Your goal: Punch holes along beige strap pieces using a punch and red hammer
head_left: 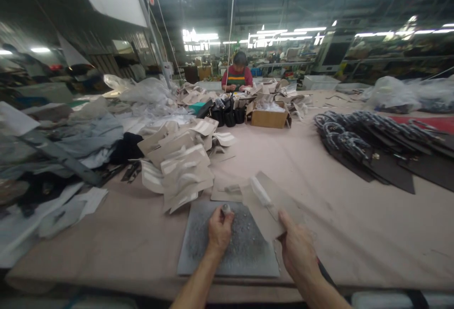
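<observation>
The left hand [220, 229] has thumb and fingers closed round a small pale knob [226, 209] over the grey board [193, 266], by the table's [142, 252] near edge. The right hand [298, 248] pinches a beige piece [262, 217], which covers the board's far right corner.

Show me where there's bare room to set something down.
Bare cloth lies between the beige pile and the dark pile, in front of the box; more lies right of the right hand and left of the gray board. Crowded: the left side, with plastic bags.
</observation>
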Action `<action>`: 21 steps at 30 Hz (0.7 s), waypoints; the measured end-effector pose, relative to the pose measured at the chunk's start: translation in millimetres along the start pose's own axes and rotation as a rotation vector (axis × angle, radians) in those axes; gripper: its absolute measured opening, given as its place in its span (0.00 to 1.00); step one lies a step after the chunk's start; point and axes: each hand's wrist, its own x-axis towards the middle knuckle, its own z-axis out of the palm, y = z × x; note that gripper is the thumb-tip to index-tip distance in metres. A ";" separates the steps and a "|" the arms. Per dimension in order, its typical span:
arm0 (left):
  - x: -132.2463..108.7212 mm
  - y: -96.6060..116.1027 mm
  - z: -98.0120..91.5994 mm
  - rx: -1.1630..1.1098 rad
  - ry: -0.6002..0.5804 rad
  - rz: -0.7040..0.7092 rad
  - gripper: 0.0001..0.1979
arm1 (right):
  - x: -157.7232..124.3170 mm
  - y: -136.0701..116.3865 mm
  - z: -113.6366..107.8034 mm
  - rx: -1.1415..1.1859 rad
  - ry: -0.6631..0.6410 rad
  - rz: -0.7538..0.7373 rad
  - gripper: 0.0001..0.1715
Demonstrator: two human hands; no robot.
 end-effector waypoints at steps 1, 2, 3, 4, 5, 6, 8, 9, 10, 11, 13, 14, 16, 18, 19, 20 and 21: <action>-0.4 -1.0 -0.7 -0.027 0.007 -0.011 0.18 | -18.3 22.5 -16.2 0.008 0.056 0.064 0.34; -0.8 -2.0 -1.3 -0.052 0.018 -0.022 0.18 | -34.7 45.0 -30.7 0.045 0.131 0.160 0.35; -1.0 -2.8 -1.8 -0.076 0.030 -0.032 0.18 | -48.8 66.5 -43.0 0.066 0.170 0.229 0.36; -0.9 -3.2 -2.1 -0.099 0.039 -0.044 0.19 | -60.6 85.6 -52.7 0.071 0.223 0.287 0.37; -0.6 -3.0 -2.1 -0.119 0.045 -0.057 0.19 | -69.9 101.5 -59.5 0.077 0.243 0.343 0.38; 0.2 -2.1 -1.7 -0.135 0.043 -0.069 0.20 | -77.0 113.8 -63.8 0.079 0.245 0.384 0.39; 3.0 2.0 0.9 -0.161 0.016 -0.079 0.20 | -85.6 127.8 -65.8 0.094 0.210 0.447 0.41; 4.9 5.1 3.4 -0.175 -0.006 -0.077 0.20 | -87.9 130.5 -64.7 0.109 0.184 0.466 0.42; 7.1 8.4 6.9 -0.191 -0.035 -0.073 0.20 | -89.5 131.5 -62.9 0.120 0.159 0.479 0.42; 9.3 11.8 11.3 -0.208 -0.072 -0.069 0.20 | -90.5 131.6 -60.8 0.123 0.130 0.489 0.42; 13.3 17.3 22.0 -0.239 -0.164 -0.067 0.20 | -92.0 132.0 -57.1 0.112 0.070 0.501 0.40; 14.8 19.0 27.8 -0.250 -0.212 -0.073 0.20 | -92.6 133.2 -55.8 0.099 0.043 0.508 0.40; 16.2 19.8 38.2 -0.264 -0.285 -0.093 0.21 | -93.7 137.9 -55.0 0.079 0.005 0.534 0.38; 15.5 17.5 45.2 -0.269 -0.329 -0.114 0.22 | -95.1 144.4 -57.5 0.068 -0.026 0.572 0.36; 14.5 15.7 47.0 -0.266 -0.343 -0.120 0.22 | -95.9 147.5 -60.4 0.059 -0.049 0.597 0.35; 13.4 13.8 47.9 -0.260 -0.352 -0.123 0.22 | -96.9 149.8 -64.3 0.039 -0.086 0.628 0.33; 12.2 12.0 48.1 -0.253 -0.355 -0.122 0.21 | -97.6 150.8 -69.4 0.005 -0.138 0.657 0.32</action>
